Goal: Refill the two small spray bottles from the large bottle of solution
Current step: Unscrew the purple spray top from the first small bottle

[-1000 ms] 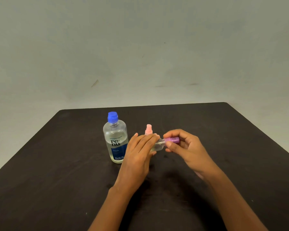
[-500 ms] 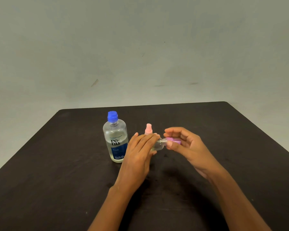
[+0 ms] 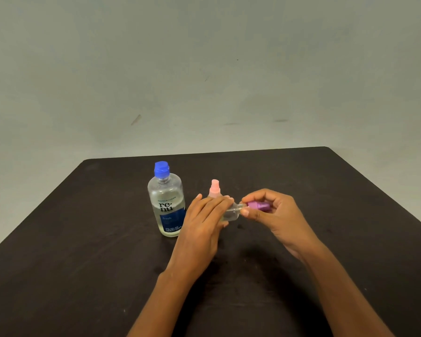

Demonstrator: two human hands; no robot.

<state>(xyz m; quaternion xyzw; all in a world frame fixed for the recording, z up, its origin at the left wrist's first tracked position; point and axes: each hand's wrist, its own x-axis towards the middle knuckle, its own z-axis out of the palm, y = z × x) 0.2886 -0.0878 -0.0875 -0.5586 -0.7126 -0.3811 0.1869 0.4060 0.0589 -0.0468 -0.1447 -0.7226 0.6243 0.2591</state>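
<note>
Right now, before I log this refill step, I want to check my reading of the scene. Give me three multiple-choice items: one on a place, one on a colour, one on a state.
1. Where does the large bottle stand?
A) on the table, left of the left hand
B) at the table's right edge
C) raised above the table

2. What colour is the large bottle's cap?
A) pink
B) blue
C) white

3. How is the purple-topped spray bottle placed?
A) standing untouched
B) lying on the table
C) held sideways in both hands

Answers:
1 A: it stands upright on the table, just left of the left hand.
2 B: the cap is plainly blue.
3 C: the left hand grips its clear body while the right hand pinches its purple top.
</note>
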